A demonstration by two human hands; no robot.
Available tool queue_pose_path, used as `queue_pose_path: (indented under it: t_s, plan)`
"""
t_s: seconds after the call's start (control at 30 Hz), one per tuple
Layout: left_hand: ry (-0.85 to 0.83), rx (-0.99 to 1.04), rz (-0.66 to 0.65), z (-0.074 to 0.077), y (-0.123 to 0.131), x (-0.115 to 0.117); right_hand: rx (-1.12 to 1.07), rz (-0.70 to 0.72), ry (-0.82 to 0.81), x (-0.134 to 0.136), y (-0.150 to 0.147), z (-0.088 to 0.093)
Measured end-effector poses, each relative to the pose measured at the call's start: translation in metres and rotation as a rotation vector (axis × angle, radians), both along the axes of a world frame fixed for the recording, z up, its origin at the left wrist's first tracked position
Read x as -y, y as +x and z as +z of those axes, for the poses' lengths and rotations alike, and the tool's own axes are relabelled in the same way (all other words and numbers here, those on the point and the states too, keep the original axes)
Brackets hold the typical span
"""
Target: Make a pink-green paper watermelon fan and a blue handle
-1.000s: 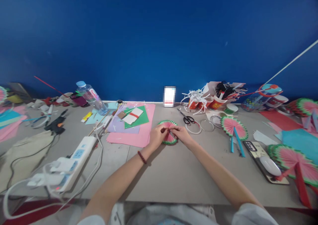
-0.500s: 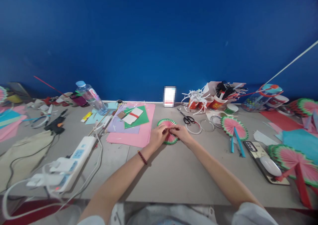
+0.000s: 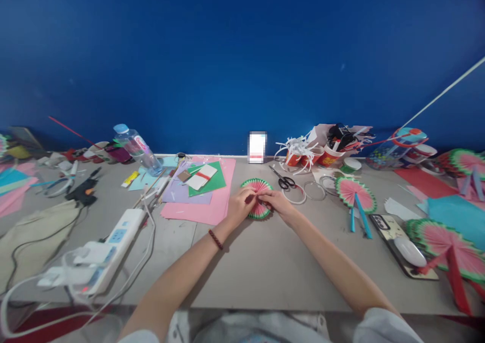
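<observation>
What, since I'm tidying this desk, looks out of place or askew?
The white mouse sits atop what looks like a phone, toward the right: an odd perch. The round fan being handled looks undamaged where visible.

There are at least five pleated paper fans [image 3: 256, 185], one left hand [image 3: 241, 206], one right hand [image 3: 280, 203], one plastic bottle [image 3: 141, 150], one power strip [image 3: 120, 238], one glue gun [image 3: 86, 192] and one computer mouse [image 3: 409, 252].

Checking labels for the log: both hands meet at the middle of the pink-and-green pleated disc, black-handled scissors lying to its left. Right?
Not quite: the black-handled scissors lie to the right of the pleated disc, as the head view shows. The rest holds: left hand and right hand meet at its middle.
</observation>
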State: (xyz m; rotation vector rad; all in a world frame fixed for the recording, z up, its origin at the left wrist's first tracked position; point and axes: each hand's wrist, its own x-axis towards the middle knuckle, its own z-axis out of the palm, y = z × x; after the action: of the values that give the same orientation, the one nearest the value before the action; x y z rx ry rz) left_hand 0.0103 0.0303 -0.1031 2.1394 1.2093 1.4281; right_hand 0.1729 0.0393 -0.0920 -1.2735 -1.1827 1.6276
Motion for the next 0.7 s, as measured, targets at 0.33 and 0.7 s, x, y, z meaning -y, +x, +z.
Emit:
queue_pose_path:
  t_s: [0.33, 0.7]
  plan:
    - [-0.362, -0.023, -0.014, 0.005, -0.001, -0.001, -0.003, -0.055, 0.033, 0.001, -0.002, -0.006]
    - [-0.471, 0.199, -0.093, 0.001, -0.002, -0.008, 0.225, -0.069, 0.271, 0.003, -0.007, -0.018]
